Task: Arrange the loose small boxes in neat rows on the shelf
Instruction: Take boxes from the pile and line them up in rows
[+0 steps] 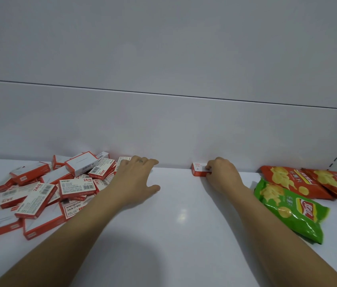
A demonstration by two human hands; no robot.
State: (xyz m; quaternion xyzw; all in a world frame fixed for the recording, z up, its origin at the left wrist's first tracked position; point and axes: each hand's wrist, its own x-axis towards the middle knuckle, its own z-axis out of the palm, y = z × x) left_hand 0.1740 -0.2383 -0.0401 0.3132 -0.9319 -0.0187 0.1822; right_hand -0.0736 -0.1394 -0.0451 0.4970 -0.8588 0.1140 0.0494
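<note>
The right hand is curling its fingers round a single small box, pinching it at the hand's nine o'clock. The box is sitting on the white shelf, right against the back panel. The left hand is lying palm down at the right hand's nine o'clock, fingers straight and spread, thumb pointing toward three o'clock, holding nothing. Its fingertips are reaching the edge of the pile of loose boxes, which is sprawling in a red and white jumble toward nine o'clock. At the right hand's four o'clock a green crisp bag is lying flat, with two red crisp bags overlapping at three o'clock.
</note>
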